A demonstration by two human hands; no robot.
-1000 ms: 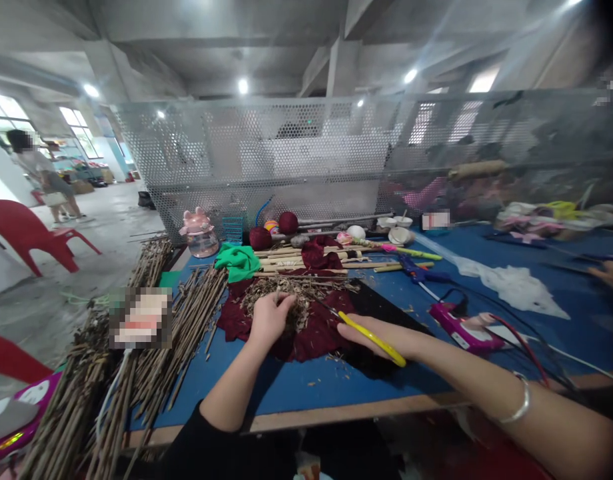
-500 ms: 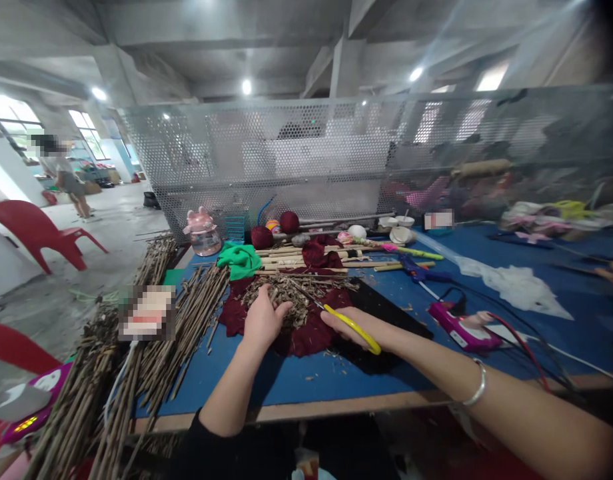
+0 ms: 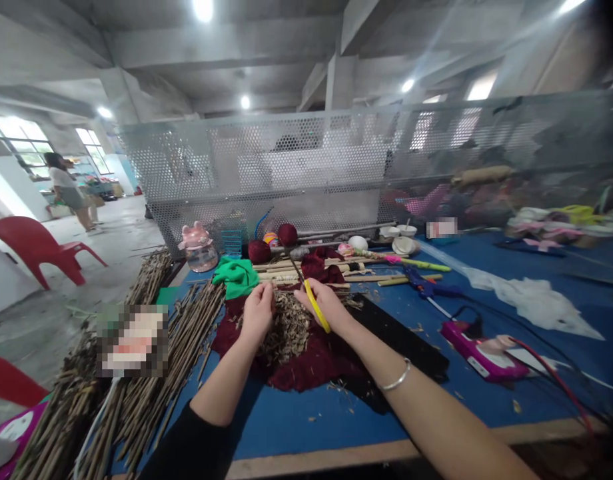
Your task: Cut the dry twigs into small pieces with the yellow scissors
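Scissors with yellow handles [image 3: 316, 305] are in my right hand [image 3: 329, 308], their dark blades pointing up and away from me. My left hand [image 3: 259, 312] is level with it on the left, fingers pressed together; whatever is between them is too small to make out. Below and between both hands lies a heap of dry brown plant bits [image 3: 289, 331]. The heap rests on a dark red cloth [image 3: 306, 373], with a black cloth [image 3: 401, 333] partly under its right side.
Bundles of thin brown sticks [image 3: 171, 367] lie at the left. Behind the heap are a green cloth [image 3: 235, 277], a pink-lidded jar [image 3: 198, 248] and dark red yarn balls [image 3: 288, 235]. A glue gun [image 3: 426, 283] and a purple corded box [image 3: 481, 350] are at the right.
Both hands have lifted off the heap. My right hand has moved left and away from me, and the scissors now point more upward. The left hand's fingers have closed.
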